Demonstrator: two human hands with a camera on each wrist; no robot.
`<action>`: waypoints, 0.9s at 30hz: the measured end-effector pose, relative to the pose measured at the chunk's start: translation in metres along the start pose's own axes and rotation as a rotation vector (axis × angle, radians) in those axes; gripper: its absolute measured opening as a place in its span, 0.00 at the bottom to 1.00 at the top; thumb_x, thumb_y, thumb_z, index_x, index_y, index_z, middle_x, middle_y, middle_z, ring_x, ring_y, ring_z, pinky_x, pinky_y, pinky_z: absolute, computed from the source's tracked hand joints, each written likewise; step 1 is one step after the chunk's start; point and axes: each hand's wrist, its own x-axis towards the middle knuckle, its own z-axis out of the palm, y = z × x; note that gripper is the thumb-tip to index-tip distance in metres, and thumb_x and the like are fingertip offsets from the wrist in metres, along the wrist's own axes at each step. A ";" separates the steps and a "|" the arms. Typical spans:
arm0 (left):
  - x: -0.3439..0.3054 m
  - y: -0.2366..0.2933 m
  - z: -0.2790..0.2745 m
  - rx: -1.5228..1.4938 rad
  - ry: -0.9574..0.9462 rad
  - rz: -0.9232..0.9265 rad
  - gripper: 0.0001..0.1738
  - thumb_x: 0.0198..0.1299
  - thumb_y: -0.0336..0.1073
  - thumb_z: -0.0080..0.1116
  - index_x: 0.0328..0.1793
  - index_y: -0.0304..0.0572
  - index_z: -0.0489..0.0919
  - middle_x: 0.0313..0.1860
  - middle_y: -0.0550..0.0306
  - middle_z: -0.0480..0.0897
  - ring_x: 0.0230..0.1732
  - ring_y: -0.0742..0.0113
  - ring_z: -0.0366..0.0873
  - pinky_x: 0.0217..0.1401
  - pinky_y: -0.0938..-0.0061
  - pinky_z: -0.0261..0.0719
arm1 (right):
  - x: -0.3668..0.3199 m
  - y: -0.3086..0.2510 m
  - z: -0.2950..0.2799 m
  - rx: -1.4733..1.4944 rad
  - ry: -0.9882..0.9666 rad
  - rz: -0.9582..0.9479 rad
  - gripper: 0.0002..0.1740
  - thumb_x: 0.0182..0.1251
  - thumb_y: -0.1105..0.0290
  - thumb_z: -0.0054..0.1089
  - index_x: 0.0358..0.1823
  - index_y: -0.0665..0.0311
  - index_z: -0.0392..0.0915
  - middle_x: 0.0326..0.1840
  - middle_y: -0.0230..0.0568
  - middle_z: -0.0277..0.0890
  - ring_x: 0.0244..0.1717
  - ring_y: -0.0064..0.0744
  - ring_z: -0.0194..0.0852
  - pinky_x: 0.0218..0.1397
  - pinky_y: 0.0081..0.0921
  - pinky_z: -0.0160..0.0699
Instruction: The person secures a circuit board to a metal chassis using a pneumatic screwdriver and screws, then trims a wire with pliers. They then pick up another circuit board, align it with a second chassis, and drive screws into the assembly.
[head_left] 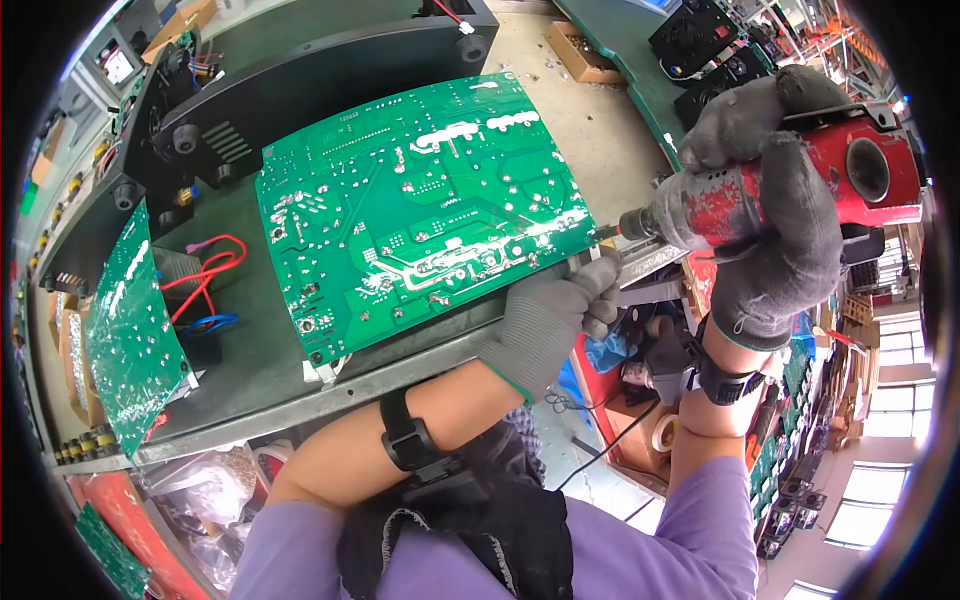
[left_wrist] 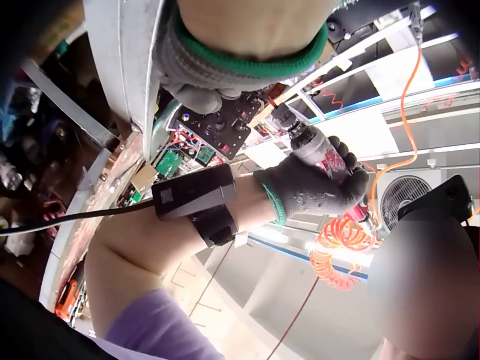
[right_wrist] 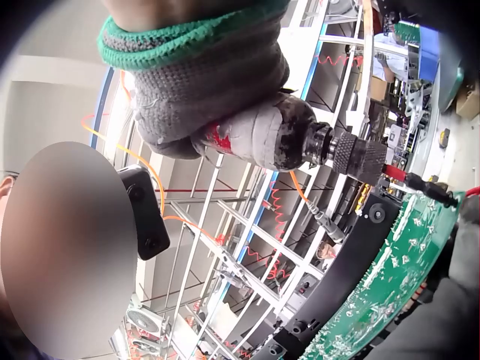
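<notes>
A large green circuit board (head_left: 430,210), solder side up, lies along the front of the bench beside a black metal case (head_left: 330,100). My gloved right hand (head_left: 775,200) grips a worn red and grey power screwdriver (head_left: 715,205) held sideways. In the right wrist view the screwdriver's red shank and dark bit (right_wrist: 420,184) reach the corner of the board (right_wrist: 397,277). My gloved left hand (head_left: 560,310) is at that same corner, fingers curled at the board's edge close under the bit. Its fingertips are partly hidden.
A second green board (head_left: 135,335) stands at the left beside red wires (head_left: 210,270). A small cardboard box (head_left: 583,52) lies beyond the board. The bench's metal edge (head_left: 400,380) runs below my left forearm. Coiled orange hoses (left_wrist: 337,247) hang overhead.
</notes>
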 end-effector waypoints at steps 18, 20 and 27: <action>-0.003 -0.004 0.003 -0.019 0.047 0.030 0.11 0.67 0.35 0.58 0.48 0.34 0.82 0.26 0.60 0.79 0.22 0.76 0.74 0.23 0.80 0.72 | 0.007 0.002 0.007 0.066 -0.012 -0.084 0.26 0.59 0.67 0.59 0.58 0.69 0.67 0.33 0.39 0.64 0.33 0.32 0.61 0.37 0.30 0.66; -0.004 -0.004 0.005 -0.039 0.063 0.044 0.11 0.66 0.35 0.59 0.47 0.35 0.82 0.26 0.60 0.79 0.22 0.76 0.74 0.23 0.80 0.71 | 0.009 0.000 0.007 0.129 -0.016 -0.030 0.26 0.59 0.67 0.60 0.58 0.69 0.67 0.33 0.39 0.64 0.33 0.32 0.61 0.37 0.30 0.66; -0.005 -0.011 0.005 -0.157 0.043 0.130 0.08 0.65 0.35 0.60 0.43 0.36 0.82 0.26 0.60 0.79 0.22 0.76 0.74 0.22 0.81 0.70 | 0.007 0.004 0.002 0.068 -0.058 -0.046 0.26 0.60 0.67 0.59 0.59 0.66 0.66 0.32 0.37 0.62 0.33 0.31 0.59 0.37 0.29 0.64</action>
